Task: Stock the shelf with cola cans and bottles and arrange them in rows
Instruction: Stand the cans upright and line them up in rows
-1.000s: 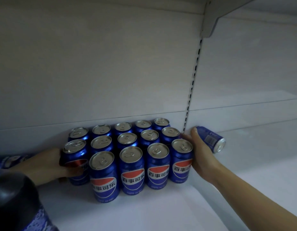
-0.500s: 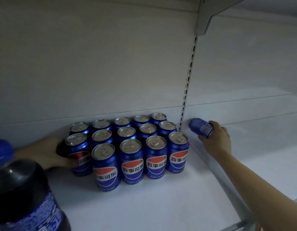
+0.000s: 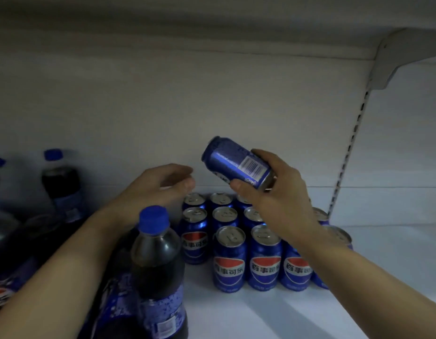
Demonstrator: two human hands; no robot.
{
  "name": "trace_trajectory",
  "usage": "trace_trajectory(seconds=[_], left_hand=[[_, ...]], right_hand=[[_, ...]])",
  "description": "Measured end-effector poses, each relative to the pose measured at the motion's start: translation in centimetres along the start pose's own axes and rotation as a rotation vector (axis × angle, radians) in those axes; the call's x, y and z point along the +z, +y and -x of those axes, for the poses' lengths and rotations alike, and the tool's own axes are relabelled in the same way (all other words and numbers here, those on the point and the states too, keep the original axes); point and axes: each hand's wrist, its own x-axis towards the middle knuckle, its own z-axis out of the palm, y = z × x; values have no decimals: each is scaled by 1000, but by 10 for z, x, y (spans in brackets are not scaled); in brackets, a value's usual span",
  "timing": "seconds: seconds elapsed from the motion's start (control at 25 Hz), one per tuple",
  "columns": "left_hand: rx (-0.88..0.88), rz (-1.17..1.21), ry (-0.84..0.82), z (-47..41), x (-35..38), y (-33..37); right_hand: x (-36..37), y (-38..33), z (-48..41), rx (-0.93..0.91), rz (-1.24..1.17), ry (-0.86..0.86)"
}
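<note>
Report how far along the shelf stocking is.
Done: a block of cans stands upright in rows on the shelf, with bottles standing to its left. In hand: the right hand grips one more can, tilted, above the block; the left hand is open beside it, holding nothing. Left: that can is not yet in a row.
</note>
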Motion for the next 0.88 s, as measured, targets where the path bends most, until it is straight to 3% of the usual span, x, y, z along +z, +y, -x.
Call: trace_trajectory(seconds=[0.2, 0.32, 0.4, 0.56, 0.64, 0.76, 0.88], left_hand=[[-64, 537, 179, 7, -5, 17], [-39, 699, 206, 6, -14, 17], [-27, 566, 264, 6, -20, 15], [99, 127, 460, 5, -24, 10], [173, -25, 491, 7, -18, 10], [95, -87, 428, 11, -17, 6], [-113, -94, 169, 16, -28, 5]], right_hand=[[69, -36, -9, -39, -195, -97], [79, -44, -23, -92, 0, -153], [79, -54, -40, -107, -1, -290], [71, -76, -72, 70, -215, -571], [74, -82, -81, -17, -18, -574], [82, -87, -85, -179, 317, -542], [69, -81, -83, -69, 259, -662]])
